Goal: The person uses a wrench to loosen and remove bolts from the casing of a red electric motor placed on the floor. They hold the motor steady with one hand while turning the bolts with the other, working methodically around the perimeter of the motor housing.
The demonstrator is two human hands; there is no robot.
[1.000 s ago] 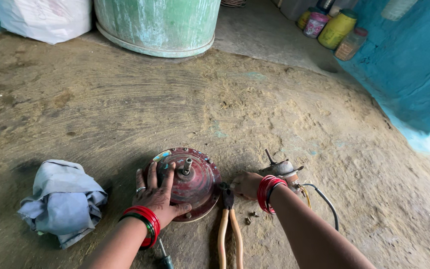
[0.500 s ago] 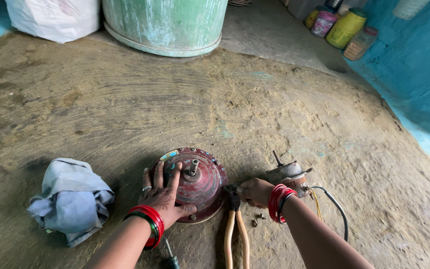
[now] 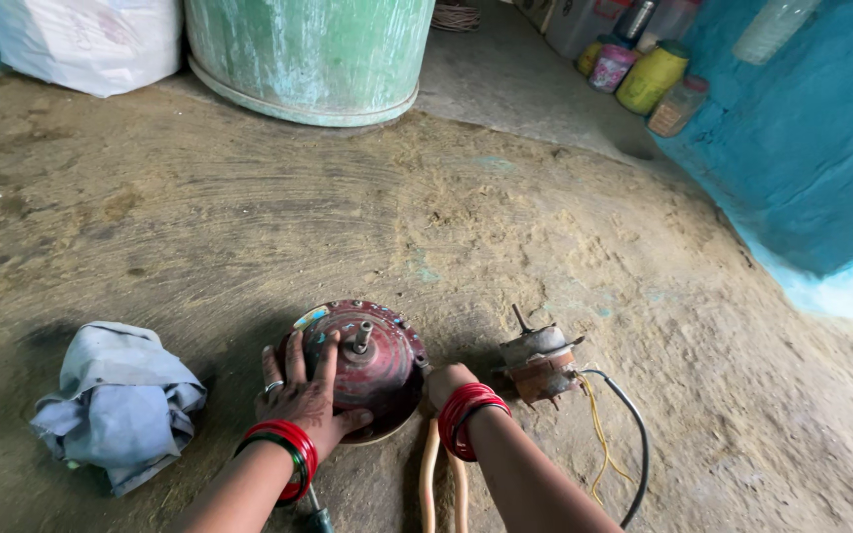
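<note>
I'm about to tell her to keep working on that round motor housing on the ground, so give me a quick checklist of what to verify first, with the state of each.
1. Left hand steadying the dark red domed metal motor housing: ok, palm and fingers lie flat on its top.
2. Right hand placed: cannot tell, it sits at the housing's right edge, fingers hidden.
3. Housing seated flat on the packed earth floor: ok.
4. Yellow-handled pliers within reach: ok, handles lie beside the right wrist.
5. Small grey motor core with wires kept apart: ok, standing right of the housing.
6. Crumpled pale blue cloth out of the way: ok, left of the left hand.
</note>
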